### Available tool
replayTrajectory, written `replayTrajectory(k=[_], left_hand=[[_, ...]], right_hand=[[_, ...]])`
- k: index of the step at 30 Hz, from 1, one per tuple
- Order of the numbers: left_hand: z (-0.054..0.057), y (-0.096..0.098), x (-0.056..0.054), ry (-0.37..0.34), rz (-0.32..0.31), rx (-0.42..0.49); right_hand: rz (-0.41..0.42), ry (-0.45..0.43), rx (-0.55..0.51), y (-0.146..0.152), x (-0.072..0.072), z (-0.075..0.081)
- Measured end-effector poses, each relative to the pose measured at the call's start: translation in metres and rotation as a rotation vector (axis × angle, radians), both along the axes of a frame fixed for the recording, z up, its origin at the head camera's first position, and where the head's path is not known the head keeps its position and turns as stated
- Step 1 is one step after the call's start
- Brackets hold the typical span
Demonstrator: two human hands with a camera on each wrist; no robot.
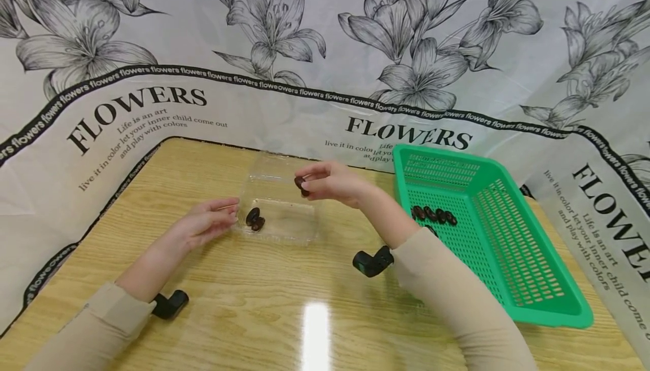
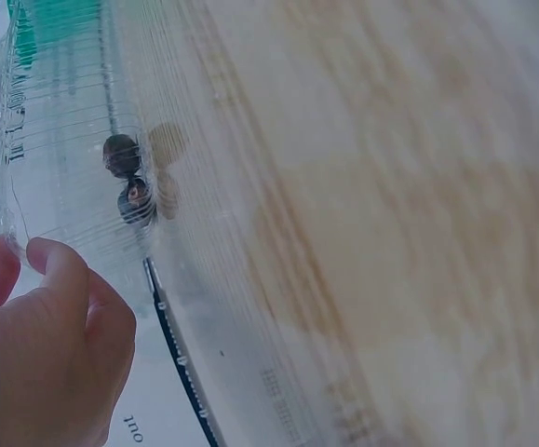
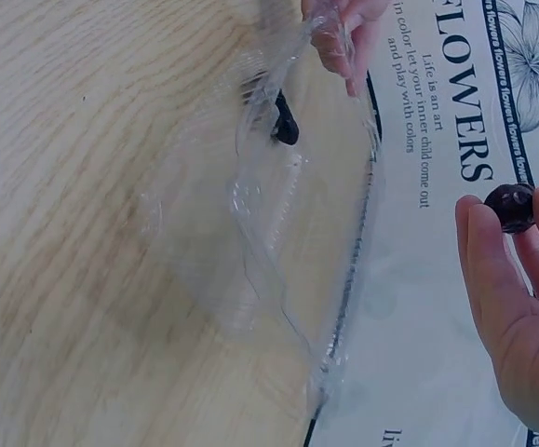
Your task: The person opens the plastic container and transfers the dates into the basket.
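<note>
My right hand (image 1: 335,182) pinches a dark brown, shiny oval piece (image 1: 302,185) between thumb and fingertips, raised over a clear plastic box (image 1: 291,225). The right wrist view shows the same round dark piece (image 3: 511,207) at the fingertips. With thumb and forefinger, my left hand (image 1: 207,224) holds the box's left rim; the left wrist view shows this pinch on the thin clear wall (image 2: 64,196). Inside the box, near its left side, two more dark oval pieces (image 1: 253,217) lie touching each other. Their exact kind cannot be told.
A green perforated basket (image 1: 533,235) stands at the right, with several dark oval pieces (image 1: 440,215) in a row inside; my right forearm hides part of it. Black wrist mounts (image 1: 170,304) sit at both cuffs. A flower-printed sheet (image 1: 284,106) hangs behind the wooden table (image 1: 254,303).
</note>
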State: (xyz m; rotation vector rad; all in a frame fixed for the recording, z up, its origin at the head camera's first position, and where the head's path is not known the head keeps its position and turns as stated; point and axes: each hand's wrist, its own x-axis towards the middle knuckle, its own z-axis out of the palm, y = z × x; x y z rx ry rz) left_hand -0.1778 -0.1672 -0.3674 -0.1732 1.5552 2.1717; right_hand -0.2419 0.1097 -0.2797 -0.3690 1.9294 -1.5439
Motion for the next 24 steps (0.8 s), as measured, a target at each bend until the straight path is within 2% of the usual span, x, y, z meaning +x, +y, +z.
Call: replayTrajectory(k=[6,24], left_hand=[[-0.001,0.001,-0.001,0.011,-0.019,-0.068],[0.0,0.002,-0.001,-0.005,-0.008,-0.047]], right_hand=[[-0.025,-0.016,-0.027,0.017,0.0,0.012],[-0.102,-0.004,-0.073,0.086,0.003,0.032]])
